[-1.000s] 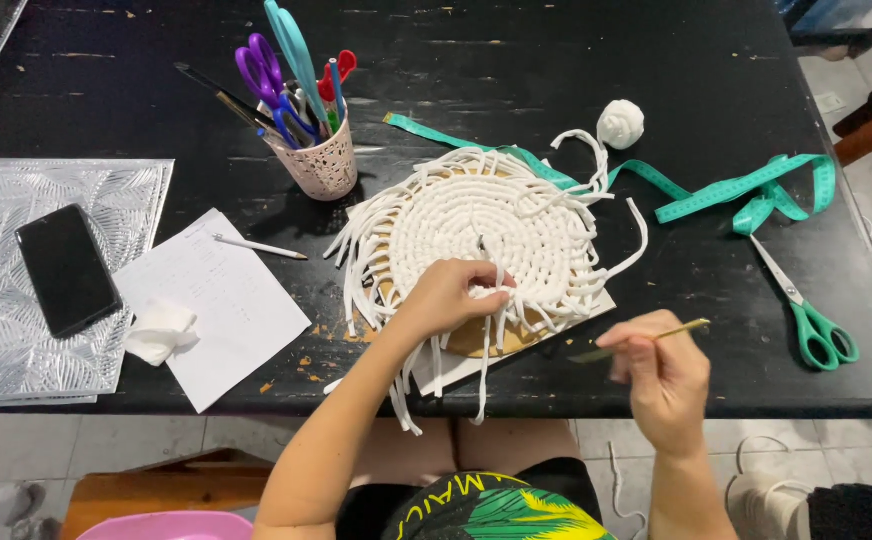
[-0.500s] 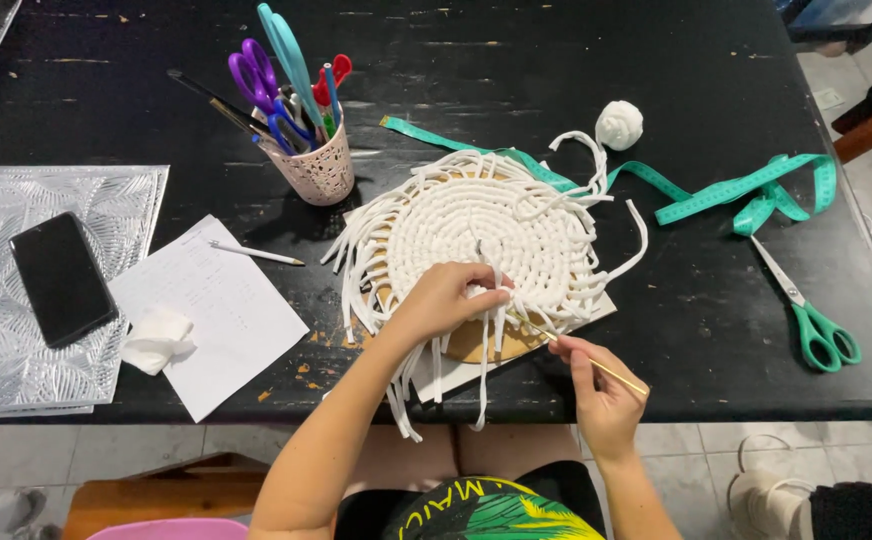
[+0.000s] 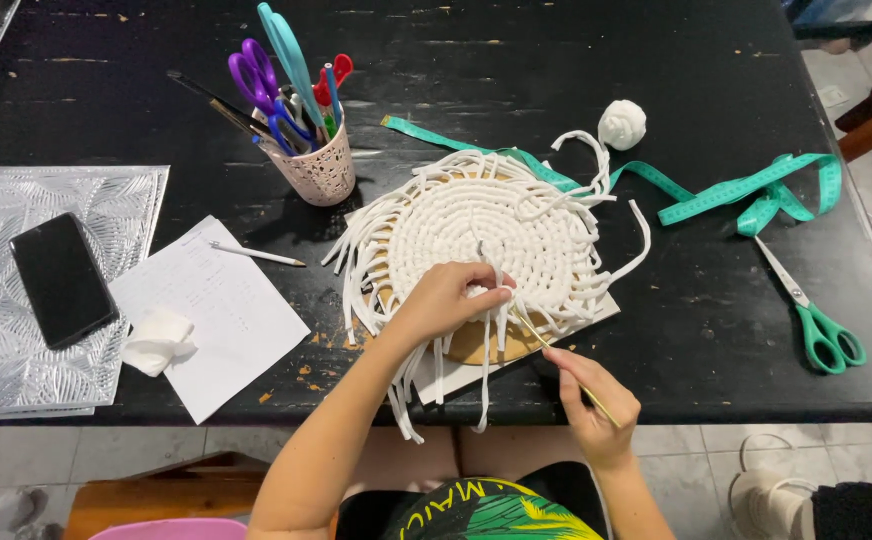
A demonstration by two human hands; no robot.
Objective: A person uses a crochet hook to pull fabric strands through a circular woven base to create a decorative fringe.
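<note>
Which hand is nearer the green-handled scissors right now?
Right. The right hand, holding a thin stick, is at the table's near edge, to the left of the green-handled scissors. The left hand rests on the white woven mat, farther left.

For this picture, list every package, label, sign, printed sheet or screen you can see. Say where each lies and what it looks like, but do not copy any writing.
Black rectangular phone: far left, on the silver embossed foil sheet, its screen dark.
White paper sheet: left of the white woven cord mat, tilted, with faint writing.
Teal measuring tape: right side, looped, with small markings.
No packages or signs.
</note>
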